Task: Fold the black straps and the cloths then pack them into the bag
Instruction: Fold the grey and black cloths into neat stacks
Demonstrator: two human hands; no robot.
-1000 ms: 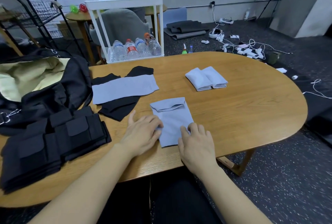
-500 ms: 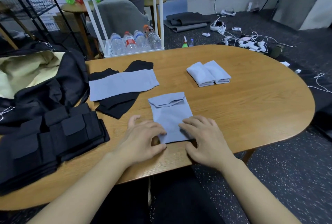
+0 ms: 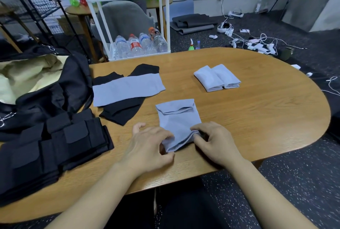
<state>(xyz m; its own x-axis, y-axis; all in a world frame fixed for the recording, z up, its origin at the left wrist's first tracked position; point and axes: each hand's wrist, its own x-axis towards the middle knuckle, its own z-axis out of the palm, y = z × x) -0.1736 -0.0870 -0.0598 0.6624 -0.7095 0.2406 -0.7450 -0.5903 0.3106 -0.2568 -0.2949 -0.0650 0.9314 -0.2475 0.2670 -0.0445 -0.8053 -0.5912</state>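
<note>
Now the left hand and right hand each pinch the near edge of the pale blue-grey cloth lying near-centre on the oval wooden table, and an uneven lift could undo its folded far flap.

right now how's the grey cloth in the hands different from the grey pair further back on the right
The cloth in the hands is a single flat piece, half folded, its near edge pinched up by the left hand and right hand. The folded pair lies untouched as two thick bundles side by side. Both are light grey.
</note>
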